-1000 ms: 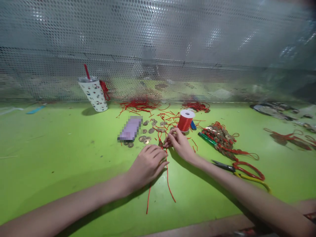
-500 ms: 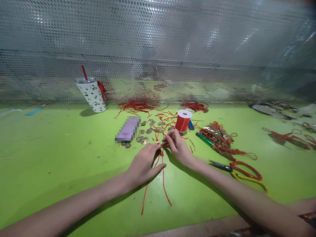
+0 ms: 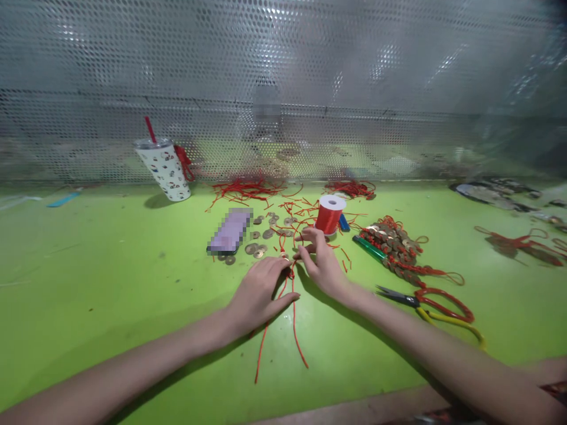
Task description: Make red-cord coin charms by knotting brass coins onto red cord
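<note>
My left hand (image 3: 261, 289) lies low on the green table, its fingertips closed on a small coin (image 3: 284, 256) strung on red cord. Its thumb sticks out to the right over the cord. Two loose ends of the red cord (image 3: 296, 330) trail from there toward the table's front edge. Opposite it, my right hand (image 3: 325, 268) pinches a strand of the cord just right of the coin, its index finger bent. The fingers partly hide the coin and knot. Behind my right hand stands a spool of red thread (image 3: 330, 217).
Scattered brass coins (image 3: 256, 250) and red cord scraps lie beyond my hands. A phone (image 3: 230, 231) is left of them. To the right are strung coins (image 3: 394, 242), a green lighter (image 3: 368, 248) and scissors (image 3: 416, 301). A tumbler (image 3: 166, 171) stands back left.
The fingers of my right hand have spread and lifted slightly, with a strand of cord between them. My left hand has stayed in place.
</note>
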Demonstrator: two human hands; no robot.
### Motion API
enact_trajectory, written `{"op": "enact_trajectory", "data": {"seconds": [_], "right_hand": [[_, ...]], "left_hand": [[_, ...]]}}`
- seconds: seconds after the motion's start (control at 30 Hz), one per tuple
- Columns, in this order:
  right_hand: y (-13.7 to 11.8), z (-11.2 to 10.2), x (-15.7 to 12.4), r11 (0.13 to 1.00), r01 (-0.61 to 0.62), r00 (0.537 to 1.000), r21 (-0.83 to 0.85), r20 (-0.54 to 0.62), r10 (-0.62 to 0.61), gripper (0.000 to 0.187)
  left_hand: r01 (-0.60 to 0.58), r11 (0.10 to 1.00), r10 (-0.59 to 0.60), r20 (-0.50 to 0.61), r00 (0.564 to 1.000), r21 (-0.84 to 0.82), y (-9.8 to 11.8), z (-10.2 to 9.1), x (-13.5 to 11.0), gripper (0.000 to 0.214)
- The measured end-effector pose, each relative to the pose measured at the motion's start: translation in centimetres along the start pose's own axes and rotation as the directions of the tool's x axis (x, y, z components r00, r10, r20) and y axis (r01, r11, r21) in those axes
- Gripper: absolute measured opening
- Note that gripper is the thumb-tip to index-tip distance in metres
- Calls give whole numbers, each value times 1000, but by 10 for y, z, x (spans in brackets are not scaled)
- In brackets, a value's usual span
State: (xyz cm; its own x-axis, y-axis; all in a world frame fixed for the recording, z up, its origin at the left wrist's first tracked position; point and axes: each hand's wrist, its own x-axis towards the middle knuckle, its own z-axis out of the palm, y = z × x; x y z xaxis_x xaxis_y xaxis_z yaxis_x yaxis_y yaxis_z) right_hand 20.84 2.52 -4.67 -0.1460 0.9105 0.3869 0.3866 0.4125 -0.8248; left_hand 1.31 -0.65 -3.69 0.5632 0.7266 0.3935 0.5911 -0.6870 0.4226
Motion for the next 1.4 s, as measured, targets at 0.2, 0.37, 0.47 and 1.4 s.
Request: {"op": "enact_trajectory", "data": {"seconds": [0.2, 0.37, 0.47, 1.4], "right_hand": [[3, -1, -1, 987, 40, 999, -155, -10, -42, 43], [5, -2, -2, 975, 43, 998, -217, -44, -54, 53], [7, -2, -1, 975, 60, 995, -212, -63, -75, 56], [-37, 16, -40, 850, 495, 822, -177, 413, -393, 19]], "left_hand": [[24, 996, -27, 36, 999, 88, 5, -12, 5, 19], [91, 979, -124, 177, 976, 181, 15, -24, 6, 13], [109, 977, -154, 252, 955, 183, 17, -27, 6, 15], [373, 911, -310, 308, 899, -173, -16, -29, 20, 15]]}}
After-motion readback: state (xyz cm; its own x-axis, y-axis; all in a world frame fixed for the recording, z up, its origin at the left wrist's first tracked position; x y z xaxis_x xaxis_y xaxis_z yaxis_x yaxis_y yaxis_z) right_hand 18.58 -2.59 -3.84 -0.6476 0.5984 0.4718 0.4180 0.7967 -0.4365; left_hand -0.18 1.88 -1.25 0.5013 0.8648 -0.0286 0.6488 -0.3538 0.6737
